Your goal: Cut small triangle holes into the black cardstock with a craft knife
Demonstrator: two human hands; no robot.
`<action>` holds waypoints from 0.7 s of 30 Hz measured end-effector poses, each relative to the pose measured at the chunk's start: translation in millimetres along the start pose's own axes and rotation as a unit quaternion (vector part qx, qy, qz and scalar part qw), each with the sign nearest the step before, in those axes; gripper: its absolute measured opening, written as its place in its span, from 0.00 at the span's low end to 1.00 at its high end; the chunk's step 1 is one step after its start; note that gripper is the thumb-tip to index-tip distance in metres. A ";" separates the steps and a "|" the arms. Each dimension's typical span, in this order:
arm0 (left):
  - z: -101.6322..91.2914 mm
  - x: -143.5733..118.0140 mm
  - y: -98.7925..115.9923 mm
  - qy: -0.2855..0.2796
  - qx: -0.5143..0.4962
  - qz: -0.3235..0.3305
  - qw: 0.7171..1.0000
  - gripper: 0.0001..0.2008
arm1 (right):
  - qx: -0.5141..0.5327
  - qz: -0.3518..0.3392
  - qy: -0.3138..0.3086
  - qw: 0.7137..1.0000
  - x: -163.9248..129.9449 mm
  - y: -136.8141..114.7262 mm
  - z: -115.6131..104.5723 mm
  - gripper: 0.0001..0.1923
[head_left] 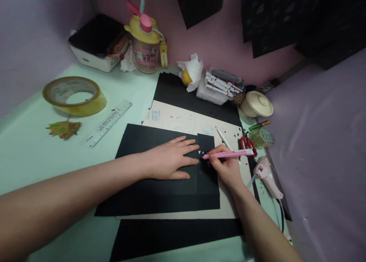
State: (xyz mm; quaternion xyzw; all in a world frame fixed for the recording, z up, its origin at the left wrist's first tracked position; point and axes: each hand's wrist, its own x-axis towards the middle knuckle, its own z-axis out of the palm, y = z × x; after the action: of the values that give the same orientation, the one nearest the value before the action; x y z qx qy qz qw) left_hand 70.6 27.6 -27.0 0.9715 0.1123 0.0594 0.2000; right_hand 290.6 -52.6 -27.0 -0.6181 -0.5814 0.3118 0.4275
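Pale green table [31, 155], set against pink and lilac walls. Landmark: large black sheet [177, 231] lying flat at its centre.
- Left of the sheet: clear ruler [106, 123]; beyond it a roll of tape [74, 96], with a dried leaf [64, 129] in front of the roll.
- Far left corner, well apart from the sheet: white box [94, 43] with a black top; beside it a yellow-lidded bottle [145, 41].
- At the sheet's far edge: crumpled tissue [192, 72], case of markers [221, 86].
- Right of the sheet: cream lidded pot [256, 104], red-handled scissors [248, 144], glue gun [267, 174].
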 end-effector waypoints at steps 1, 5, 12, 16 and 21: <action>0.4 -0.1 -0.1 0.000 0.002 0.000 1.000 0.24 | 0.007 -0.002 0.009 1.000 0.0 0.5 -0.8 0.03; 1.0 -0.5 -0.6 0.008 0.009 0.004 1.000 0.24 | 0.014 0.014 0.085 0.996 -1.4 -5.9 -12.1 0.11; -1.4 0.0 0.4 0.002 0.018 0.008 1.000 0.24 | 0.025 0.080 0.109 0.991 -18.6 -30.6 -14.0 0.08; -1.4 -0.2 0.7 0.004 0.023 0.011 1.000 0.25 | 0.048 0.115 0.115 0.986 -27.8 -23.3 10.2 0.10; -0.4 -1.5 0.8 0.021 0.020 0.016 0.999 0.25 | -0.066 0.066 0.152 0.984 -33.2 -12.8 23.3 0.09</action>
State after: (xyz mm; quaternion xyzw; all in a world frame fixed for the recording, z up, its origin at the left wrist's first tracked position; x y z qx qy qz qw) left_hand 69.2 26.7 -26.5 0.9755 0.1022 0.0805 0.1775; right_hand 260.0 -82.0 -29.6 -0.7220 -0.4869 0.2033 0.4476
